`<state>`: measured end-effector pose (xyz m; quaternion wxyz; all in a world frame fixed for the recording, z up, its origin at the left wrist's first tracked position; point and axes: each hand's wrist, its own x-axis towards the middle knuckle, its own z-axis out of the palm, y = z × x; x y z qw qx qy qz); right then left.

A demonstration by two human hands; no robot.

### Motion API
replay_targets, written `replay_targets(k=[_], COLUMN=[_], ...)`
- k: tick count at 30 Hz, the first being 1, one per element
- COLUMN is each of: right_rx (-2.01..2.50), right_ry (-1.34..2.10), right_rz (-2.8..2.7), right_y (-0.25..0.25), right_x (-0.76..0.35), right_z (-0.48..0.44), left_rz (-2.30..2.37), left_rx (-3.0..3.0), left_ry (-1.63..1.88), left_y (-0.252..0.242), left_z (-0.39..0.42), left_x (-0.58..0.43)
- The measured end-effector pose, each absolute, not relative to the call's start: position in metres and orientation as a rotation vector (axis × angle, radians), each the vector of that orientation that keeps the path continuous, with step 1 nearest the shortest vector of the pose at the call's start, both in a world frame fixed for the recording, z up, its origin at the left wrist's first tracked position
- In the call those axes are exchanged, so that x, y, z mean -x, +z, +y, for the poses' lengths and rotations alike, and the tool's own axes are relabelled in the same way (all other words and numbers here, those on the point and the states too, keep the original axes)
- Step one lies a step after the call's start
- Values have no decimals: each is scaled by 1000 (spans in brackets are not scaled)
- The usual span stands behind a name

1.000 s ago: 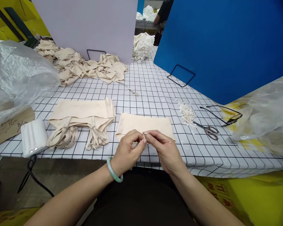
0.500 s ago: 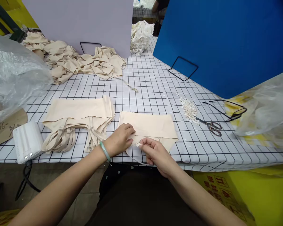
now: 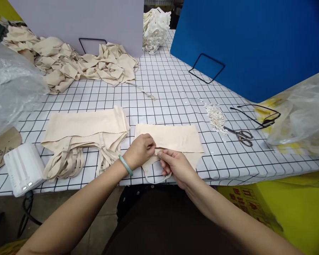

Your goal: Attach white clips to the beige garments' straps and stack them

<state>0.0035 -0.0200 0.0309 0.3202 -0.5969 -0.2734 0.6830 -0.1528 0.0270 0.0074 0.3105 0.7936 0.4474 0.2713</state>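
A flat beige strappy garment [image 3: 170, 136] lies in front of me, its upper panel folded level and one thin strap [image 3: 150, 180] looping toward the table edge. My left hand [image 3: 142, 149], with a pale green bangle on the wrist, is closed in a pinch at the garment's edge. Right beside it, my right hand [image 3: 177, 164] pinches the strap's end, where a small pale fitting [image 3: 157, 151] shows between the fingertips. The fingertips of both hands nearly meet, and the exact contact is partly hidden. Left of them lies a stack of similar beige garments [image 3: 79, 125] with bunched straps.
Scissors [image 3: 243, 136] lie at right beside small white pieces [image 3: 215, 117] and eyeglasses [image 3: 263, 120]. Loose beige fabric [image 3: 95, 67] is heaped behind. A white power bank [image 3: 23, 170] sits at left. A grey panel [image 3: 82, 17] and a blue panel [image 3: 250, 46] stand at the back.
My left hand has shifted slightly right and its fingers have closed at the garment edge. The right hand has raised the strap end up to it. The view has tilted a little.
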Motion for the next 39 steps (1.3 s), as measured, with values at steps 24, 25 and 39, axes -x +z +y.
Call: replay_targets(k=[24, 25, 39], right_rx=[1610, 1605, 1235], right_ry=[1589, 1582, 2118], right_rz=[-263, -247, -343], right_y=[38, 38, 63], right_x=[24, 25, -21], right_z=[-7, -6, -94], left_rz=[1149, 1148, 1322], left_rx=[-1980, -1989, -2419], left_ry=[727, 738, 481], left_y=[7, 7, 16], left_z=[31, 31, 30], left_x=[159, 159, 169])
